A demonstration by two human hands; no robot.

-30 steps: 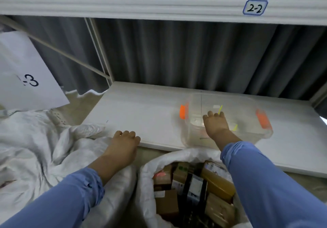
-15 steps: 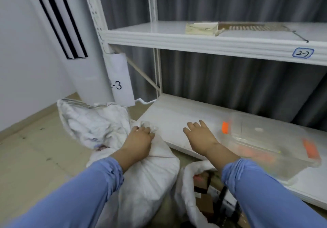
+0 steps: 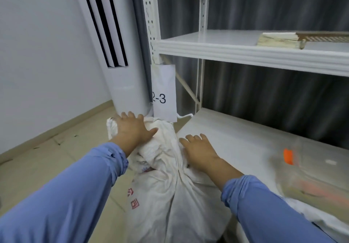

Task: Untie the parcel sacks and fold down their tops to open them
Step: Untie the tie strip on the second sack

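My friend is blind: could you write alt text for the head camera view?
A person's left hand and right hand rest open on the bunched top of a white parcel sack on the floor. Behind stands a white shelf rack with a paper tag marked 2-3.

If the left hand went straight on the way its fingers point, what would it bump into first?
Probably the white tower unit standing just beyond the sack that the left hand rests on, though depth is unclear.

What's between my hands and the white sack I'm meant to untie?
Nothing visible: the left hand rests on the bunched top of the white sack, and the right hand lies on its gathered neck.
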